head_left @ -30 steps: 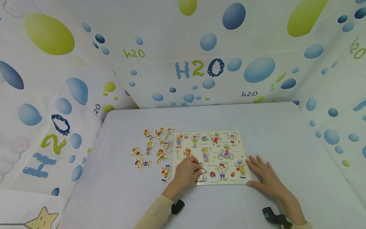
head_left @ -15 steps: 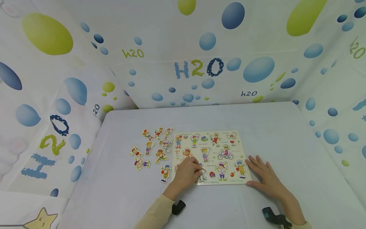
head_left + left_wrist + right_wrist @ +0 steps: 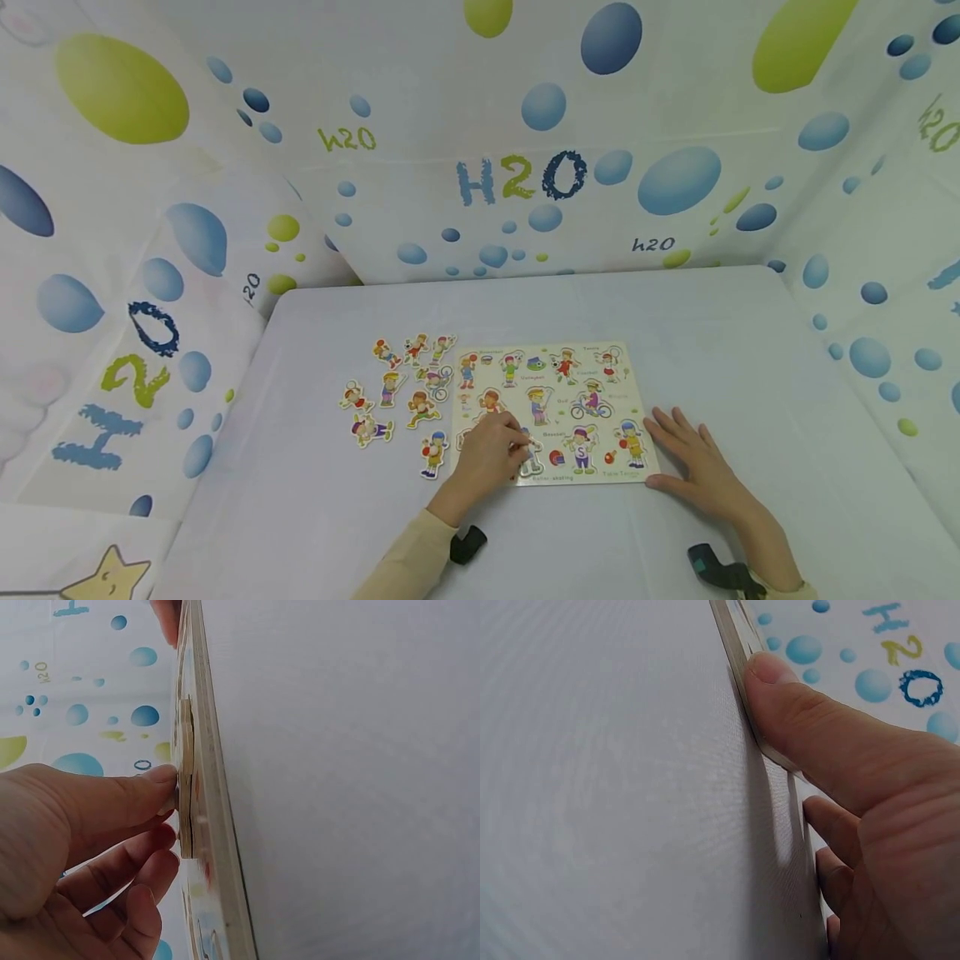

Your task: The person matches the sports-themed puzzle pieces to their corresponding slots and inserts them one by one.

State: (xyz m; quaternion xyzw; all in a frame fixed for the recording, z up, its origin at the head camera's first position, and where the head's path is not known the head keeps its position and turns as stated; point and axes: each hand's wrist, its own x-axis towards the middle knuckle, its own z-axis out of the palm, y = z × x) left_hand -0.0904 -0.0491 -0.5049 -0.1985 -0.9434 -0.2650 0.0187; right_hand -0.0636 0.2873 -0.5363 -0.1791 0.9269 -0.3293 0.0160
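Head view, one puzzle board (image 3: 555,412), nine loose pieces (image 3: 390,387)

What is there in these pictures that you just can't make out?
- The piece the left hand pinches: its picture is hidden by fingers in the head view, edge-on in the left wrist view.
- Board labels: too small to read in the head view.
- Right hand fingertips: cut off by the frame's edge in the right wrist view.

White table (image 3: 675,325); bubble-print walls (image 3: 450,100) (blue, green, "H2O" lettering).
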